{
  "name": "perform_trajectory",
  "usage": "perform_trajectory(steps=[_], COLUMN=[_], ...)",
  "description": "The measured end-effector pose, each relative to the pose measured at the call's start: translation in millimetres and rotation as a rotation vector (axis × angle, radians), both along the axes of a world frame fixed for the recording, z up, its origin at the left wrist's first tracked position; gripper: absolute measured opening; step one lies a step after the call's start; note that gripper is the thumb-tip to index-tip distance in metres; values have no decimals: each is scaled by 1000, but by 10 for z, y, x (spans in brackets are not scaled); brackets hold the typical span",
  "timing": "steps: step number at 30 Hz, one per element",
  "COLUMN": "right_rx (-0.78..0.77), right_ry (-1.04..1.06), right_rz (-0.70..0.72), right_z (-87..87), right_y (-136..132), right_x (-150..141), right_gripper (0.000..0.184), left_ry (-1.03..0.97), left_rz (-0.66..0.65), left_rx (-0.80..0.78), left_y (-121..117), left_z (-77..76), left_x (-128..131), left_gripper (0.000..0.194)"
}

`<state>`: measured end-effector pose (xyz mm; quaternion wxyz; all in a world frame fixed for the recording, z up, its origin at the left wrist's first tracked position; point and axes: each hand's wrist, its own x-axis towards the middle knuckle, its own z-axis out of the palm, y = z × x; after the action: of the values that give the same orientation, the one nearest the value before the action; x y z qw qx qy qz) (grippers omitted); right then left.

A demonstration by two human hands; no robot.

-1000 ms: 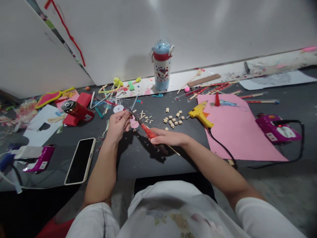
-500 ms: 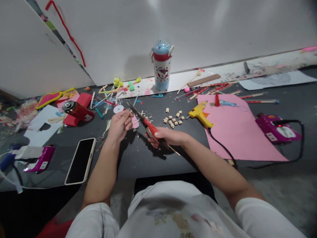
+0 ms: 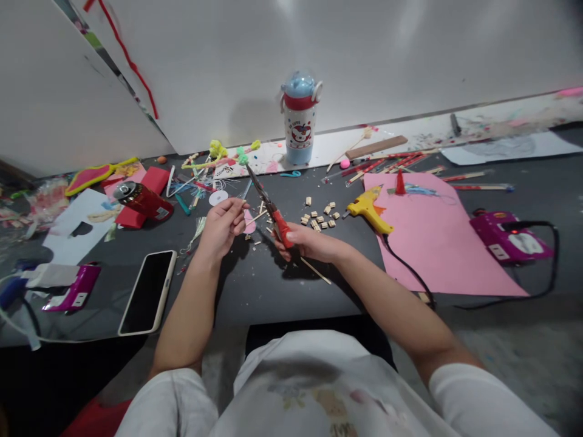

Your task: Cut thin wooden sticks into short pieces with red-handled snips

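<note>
My left hand [image 3: 224, 227] is closed in a pinch, left of centre over the dark table. A thin wooden stick [image 3: 255, 218] pokes out from its fingertips toward the right. My right hand [image 3: 310, 241] is wrapped round the red handles of a pair of scissors [image 3: 279, 226]. The dark blades point up and away, beside the stick and apart from my left fingers. Another thin stick [image 3: 316, 271] lies below my right hand. Small cut wooden pieces [image 3: 315, 224] form little bundles just beyond it, and a pink oval piece [image 3: 249, 222] lies near my left fingertips.
A yellow glue gun [image 3: 370, 210] rests on pink paper [image 3: 449, 255], its cord trailing to the front edge. A bottle [image 3: 299, 124] stands at the back. Leftward are a red can [image 3: 144, 202], a phone [image 3: 148, 293] and a purple power strip [image 3: 75, 288].
The scissors have swung upright and their blades have moved away from my left fingertips. My right hand has shifted its grip on the handles. My left hand stays nearly in place.
</note>
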<state>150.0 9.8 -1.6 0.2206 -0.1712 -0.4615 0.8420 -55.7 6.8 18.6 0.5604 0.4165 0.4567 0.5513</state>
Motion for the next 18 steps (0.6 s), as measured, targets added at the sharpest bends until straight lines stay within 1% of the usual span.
perform_trajectory(steps=[6,11,15,18], right_rx=[1,-8,78,143], right_ry=[-8,-52,-63,-106], right_rz=[-143,-226,-248,-247], right_z=[-12,1,-42,-111], right_y=[22,33,59,87], right_x=[-5,-8,-5,4], right_gripper=[33,27,29,35], left_ry=[48,116,187,253], left_rz=[-1,-19,-44,-62], left_rx=[-4,-54,-99,-78], left_y=[-1,4,18,16], left_z=[-9,-21,-65,-108], left_x=[5,13,38,67], left_gripper=[21,24,25,24])
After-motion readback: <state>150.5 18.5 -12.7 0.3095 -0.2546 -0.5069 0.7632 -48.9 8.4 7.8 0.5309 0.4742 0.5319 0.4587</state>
